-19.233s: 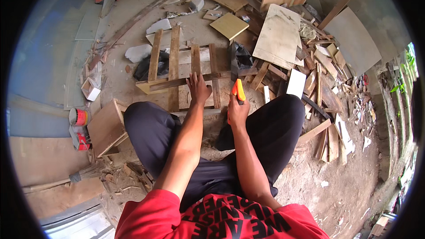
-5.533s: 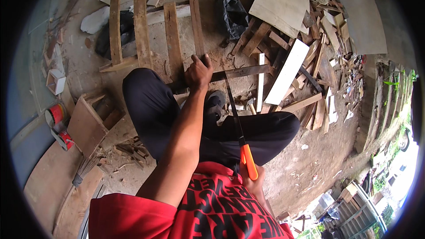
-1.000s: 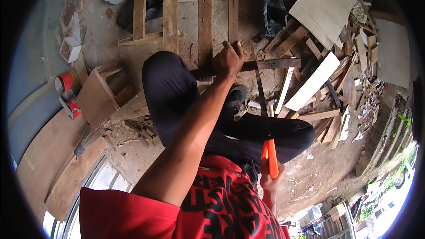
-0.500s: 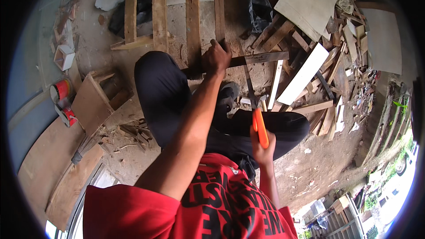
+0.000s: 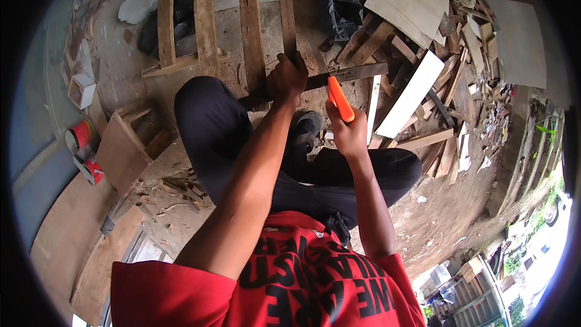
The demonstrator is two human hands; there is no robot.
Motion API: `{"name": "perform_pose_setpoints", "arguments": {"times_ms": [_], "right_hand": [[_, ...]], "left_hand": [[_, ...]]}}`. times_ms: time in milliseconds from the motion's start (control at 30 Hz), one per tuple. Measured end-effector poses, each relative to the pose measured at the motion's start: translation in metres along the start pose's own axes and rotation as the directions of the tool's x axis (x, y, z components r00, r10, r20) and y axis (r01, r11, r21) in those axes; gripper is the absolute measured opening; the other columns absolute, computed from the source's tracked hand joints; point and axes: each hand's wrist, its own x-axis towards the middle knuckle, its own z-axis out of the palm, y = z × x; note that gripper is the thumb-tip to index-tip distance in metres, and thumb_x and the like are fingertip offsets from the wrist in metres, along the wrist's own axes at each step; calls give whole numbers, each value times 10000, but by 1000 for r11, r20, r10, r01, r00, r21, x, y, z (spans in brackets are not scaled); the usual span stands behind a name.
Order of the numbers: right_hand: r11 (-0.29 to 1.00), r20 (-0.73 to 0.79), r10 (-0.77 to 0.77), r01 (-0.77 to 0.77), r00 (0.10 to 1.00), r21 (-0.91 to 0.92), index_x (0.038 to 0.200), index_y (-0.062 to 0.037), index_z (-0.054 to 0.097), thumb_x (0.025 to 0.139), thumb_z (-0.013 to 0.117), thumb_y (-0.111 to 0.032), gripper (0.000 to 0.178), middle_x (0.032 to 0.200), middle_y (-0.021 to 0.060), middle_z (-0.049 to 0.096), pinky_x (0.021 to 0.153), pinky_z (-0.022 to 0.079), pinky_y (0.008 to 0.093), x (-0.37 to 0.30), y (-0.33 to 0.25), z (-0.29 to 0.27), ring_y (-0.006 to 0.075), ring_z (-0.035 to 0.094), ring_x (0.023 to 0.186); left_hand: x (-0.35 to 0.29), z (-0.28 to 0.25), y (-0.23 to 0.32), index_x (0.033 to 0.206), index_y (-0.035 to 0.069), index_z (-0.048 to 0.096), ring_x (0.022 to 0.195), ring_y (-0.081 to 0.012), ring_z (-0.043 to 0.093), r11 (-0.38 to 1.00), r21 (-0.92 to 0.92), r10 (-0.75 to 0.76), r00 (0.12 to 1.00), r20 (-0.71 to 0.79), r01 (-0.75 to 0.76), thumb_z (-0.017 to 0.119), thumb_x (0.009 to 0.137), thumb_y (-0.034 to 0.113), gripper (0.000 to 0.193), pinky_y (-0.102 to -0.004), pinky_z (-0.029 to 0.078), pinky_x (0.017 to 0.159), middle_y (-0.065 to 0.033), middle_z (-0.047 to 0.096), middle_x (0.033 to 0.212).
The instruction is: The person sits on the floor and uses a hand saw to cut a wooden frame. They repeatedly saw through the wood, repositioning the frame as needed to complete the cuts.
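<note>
- Head view shows us crouched over a slatted wooden frame (image 5: 242,30) lying on the dirt floor (image 5: 448,206) in the upper middle of the frame.
- Our left hand (image 5: 288,77) sits just above centre, its grip wrapped tight around a dark wooden batten (image 5: 354,72) that crosses the lower ends of the slats and runs toward the right.
- Our right hand (image 5: 350,133) is just right of centre and below the batten, its grip closed on the orange handle of a handsaw (image 5: 340,100); the handle's upper end meets the batten right beside the left hand. We cannot make out the blade.
- Our knees in black trousers (image 5: 206,121) fill the middle, with a dark shoe (image 5: 307,126) between the two hands.
- A pale plank (image 5: 411,94) leans at the right of the saw, among a heap of wood offcuts (image 5: 460,85) in the upper right.
- A black plastic bag (image 5: 342,6) lies at the top, just right of the frame.
- An open wooden box (image 5: 130,145) stands at the left, with two red cans (image 5: 85,151) beside it near the left edge.
</note>
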Motion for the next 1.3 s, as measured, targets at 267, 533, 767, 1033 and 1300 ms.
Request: {"name": "perform_pose_setpoints", "arguments": {"times_ms": [267, 533, 767, 1033, 1300], "right_hand": [[999, -1, 50, -50, 999, -19, 704, 13, 575, 926, 652, -90, 257, 531, 65, 517, 458, 357, 294, -155, 28, -46, 59, 456, 510], [998, -25, -60, 60, 998, -8, 669, -5, 523, 941, 628, -105, 308, 517, 9, 462, 448, 311, 311, -90, 13, -27, 66, 382, 508], [999, 17, -50, 50, 999, -10, 712, 54, 543, 951, 657, -275, 422, 515, 72, 446, 480, 367, 361, 52, -21, 19, 75, 410, 563], [996, 40, 74, -72, 996, -47, 667, 9, 537, 911, 649, -85, 284, 514, 51, 491, 444, 344, 304, -161, 27, -57, 82, 434, 479], [997, -22, 76, -76, 997, 3, 709, 5, 559, 953, 649, -169, 312, 526, 12, 445, 461, 345, 321, -60, 12, -20, 64, 395, 524]], "left_hand": [[-1, 6, -7, 1016, -15, 569, 798, -447, 706, 1000, 28, -8, 1000, -8, 8, 415, 1001, 497, 536, -528, 564, 705, -273, 704, 844], [-3, 5, -6, 1027, -11, 550, 801, -443, 708, 997, 77, 6, 1000, 27, -8, 424, 1004, 493, 520, -525, 565, 706, -266, 707, 835], [-1, -4, 3, 1048, -18, 560, 836, -446, 705, 997, -14, -72, 990, 122, 74, 411, 1013, 496, 536, -531, 559, 739, -274, 706, 853], [-3, 5, -7, 972, -6, 556, 716, -423, 707, 998, 51, 24, 999, -48, -22, 453, 1000, 472, 489, -505, 569, 635, -260, 692, 753], [1, -1, 0, 1023, -23, 549, 788, -445, 705, 1000, 20, 4, 1000, 29, -5, 431, 1010, 469, 506, -525, 562, 698, -286, 694, 805]]}}
